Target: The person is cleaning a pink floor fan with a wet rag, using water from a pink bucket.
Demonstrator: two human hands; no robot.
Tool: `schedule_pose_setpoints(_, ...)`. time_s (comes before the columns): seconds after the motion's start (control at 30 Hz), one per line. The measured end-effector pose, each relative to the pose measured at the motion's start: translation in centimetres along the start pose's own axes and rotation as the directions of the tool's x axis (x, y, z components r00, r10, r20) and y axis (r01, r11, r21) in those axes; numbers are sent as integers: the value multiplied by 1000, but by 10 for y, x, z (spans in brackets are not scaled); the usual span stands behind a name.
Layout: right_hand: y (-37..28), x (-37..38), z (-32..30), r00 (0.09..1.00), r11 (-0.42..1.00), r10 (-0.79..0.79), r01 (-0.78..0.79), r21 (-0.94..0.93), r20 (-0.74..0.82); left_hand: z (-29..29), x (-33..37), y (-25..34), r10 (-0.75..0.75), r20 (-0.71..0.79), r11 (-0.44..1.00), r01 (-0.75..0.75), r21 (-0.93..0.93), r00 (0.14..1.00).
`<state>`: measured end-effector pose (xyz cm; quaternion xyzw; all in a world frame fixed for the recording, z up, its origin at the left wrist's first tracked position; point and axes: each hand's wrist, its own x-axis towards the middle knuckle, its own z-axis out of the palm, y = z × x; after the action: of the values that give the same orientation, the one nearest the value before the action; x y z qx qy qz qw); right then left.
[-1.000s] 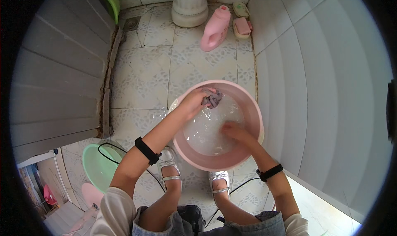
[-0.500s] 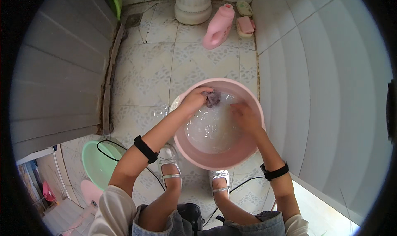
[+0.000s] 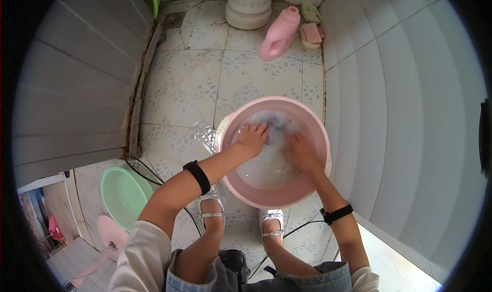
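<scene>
One pink washbasin (image 3: 271, 200), one bottle (image 3: 281, 33) at 12 o'clock. Inside: left hand (image 3: 253, 138) at 10, fingers apart; right hand (image 3: 301, 152) at 3, fingers can't tell.

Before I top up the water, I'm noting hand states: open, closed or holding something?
Left hand: open, fingers spread, inside the pink washbasin.
Right hand: blurred, in the same washbasin; its grip cannot be told.

Left hand (image 3: 253, 138) and right hand (image 3: 300, 151) inside washbasin (image 3: 277, 196), bottle (image 3: 280, 37) beyond it, tub (image 3: 121, 194) nearer, leftward
</scene>
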<state>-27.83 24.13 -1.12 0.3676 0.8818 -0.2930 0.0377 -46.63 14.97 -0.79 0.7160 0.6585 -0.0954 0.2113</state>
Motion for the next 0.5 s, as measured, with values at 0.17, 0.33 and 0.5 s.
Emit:
schedule_pose_setpoints(0.17,8,1,-2,1000,993,11,-13,117,17,4,1,-10,265,-33,963,-262,61,964)
schedule_pose_setpoints(0.33,4,8,-20,998,955,-12,32,295,-68,-14,13,-21,-135,-84,791,56,-609,987)
schedule_pose_setpoints(0.5,-12,13,-23,998,826,33,2,564,-53,-33,17,-30,-356,-180,386,-31,-922,917)
